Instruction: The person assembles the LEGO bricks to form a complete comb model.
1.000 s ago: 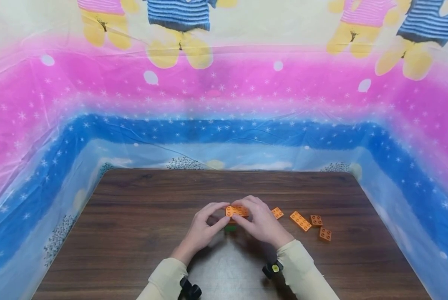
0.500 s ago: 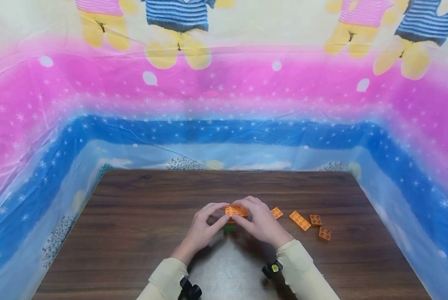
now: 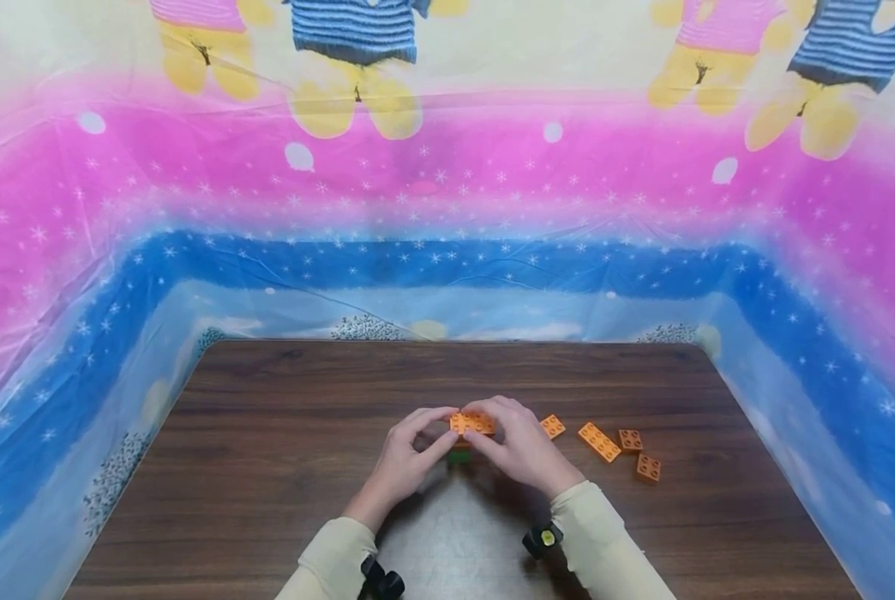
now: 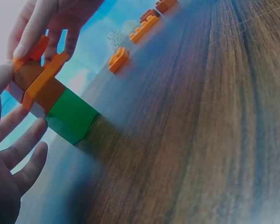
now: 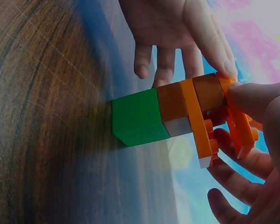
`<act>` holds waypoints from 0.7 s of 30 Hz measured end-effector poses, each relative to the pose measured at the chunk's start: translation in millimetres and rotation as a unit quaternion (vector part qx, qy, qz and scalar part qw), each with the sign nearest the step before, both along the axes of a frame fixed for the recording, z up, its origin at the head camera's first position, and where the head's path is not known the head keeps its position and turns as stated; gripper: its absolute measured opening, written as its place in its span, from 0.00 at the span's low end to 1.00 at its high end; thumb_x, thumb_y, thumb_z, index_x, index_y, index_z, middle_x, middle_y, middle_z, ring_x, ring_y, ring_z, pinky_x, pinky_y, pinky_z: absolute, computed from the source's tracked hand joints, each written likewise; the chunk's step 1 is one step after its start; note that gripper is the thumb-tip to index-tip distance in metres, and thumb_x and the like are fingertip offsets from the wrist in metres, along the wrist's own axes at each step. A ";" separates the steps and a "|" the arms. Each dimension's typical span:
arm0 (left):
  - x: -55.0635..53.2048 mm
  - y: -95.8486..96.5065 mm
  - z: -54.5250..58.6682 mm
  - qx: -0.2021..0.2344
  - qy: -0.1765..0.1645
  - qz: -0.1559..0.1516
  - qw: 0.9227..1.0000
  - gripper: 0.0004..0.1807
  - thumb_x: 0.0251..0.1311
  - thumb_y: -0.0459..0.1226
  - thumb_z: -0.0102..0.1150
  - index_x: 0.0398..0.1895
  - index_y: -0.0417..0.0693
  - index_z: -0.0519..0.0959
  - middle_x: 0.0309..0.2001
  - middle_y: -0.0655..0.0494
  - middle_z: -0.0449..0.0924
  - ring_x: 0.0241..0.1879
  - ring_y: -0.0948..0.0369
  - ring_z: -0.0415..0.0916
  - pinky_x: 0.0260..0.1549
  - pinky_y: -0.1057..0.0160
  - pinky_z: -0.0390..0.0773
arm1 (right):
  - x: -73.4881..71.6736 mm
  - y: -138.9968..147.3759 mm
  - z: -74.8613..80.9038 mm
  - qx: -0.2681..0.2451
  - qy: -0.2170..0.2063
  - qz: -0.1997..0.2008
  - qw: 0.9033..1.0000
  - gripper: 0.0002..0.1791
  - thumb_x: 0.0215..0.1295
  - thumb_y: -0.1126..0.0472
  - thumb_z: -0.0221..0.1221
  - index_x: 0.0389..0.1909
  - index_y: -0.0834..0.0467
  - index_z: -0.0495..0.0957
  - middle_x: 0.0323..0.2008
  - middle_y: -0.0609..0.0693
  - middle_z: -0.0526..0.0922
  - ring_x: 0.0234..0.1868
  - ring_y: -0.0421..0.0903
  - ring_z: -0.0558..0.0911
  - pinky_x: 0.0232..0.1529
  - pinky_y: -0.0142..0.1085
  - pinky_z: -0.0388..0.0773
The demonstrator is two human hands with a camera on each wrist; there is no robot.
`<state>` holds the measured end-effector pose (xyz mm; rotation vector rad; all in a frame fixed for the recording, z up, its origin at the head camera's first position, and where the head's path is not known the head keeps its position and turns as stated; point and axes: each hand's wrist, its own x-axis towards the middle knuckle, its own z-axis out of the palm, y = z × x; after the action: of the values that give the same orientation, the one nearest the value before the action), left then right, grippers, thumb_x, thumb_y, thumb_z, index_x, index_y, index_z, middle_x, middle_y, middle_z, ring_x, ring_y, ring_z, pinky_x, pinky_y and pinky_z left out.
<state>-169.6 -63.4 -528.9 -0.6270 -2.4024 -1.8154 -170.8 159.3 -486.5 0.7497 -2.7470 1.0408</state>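
Observation:
A tower of toy building bricks stands on the table between both hands, with a green block (image 5: 137, 116) at its base. Above that come a brown brick (image 5: 171, 100), a thin orange brick (image 5: 196, 123), another brown brick (image 5: 209, 92) and a thin orange building brick (image 3: 468, 421) on top. My left hand (image 3: 402, 454) pinches the left end of this top brick between thumb and index finger. At its right end, the thumb and index finger of my right hand (image 3: 526, 446) pinch it too. The other fingers of both hands hang loosely beside the tower.
Right of the hands lie a small orange brick (image 3: 553, 427), a longer orange brick (image 3: 600, 442) and two brown bricks, one (image 3: 631, 440) behind the other (image 3: 648, 468). The wooden table (image 3: 305, 383) ends at a printed cloth (image 3: 447, 267) hung around it.

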 end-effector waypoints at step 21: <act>2.6 -0.2 -2.3 -0.010 0.001 0.009 1.000 0.17 0.74 0.45 0.64 0.64 0.65 0.82 0.54 0.63 0.82 0.46 0.55 0.85 0.46 0.59 0.85 | 3.4 -1.0 -0.8 -0.004 0.011 0.001 1.000 0.18 0.72 0.51 0.68 0.60 0.46 0.83 0.54 0.41 0.83 0.55 0.42 0.81 0.54 0.47 0.83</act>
<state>-167.1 -63.6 -531.2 -0.6063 -2.4198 -1.7835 -167.4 158.3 -487.3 0.7574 -2.7224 1.0357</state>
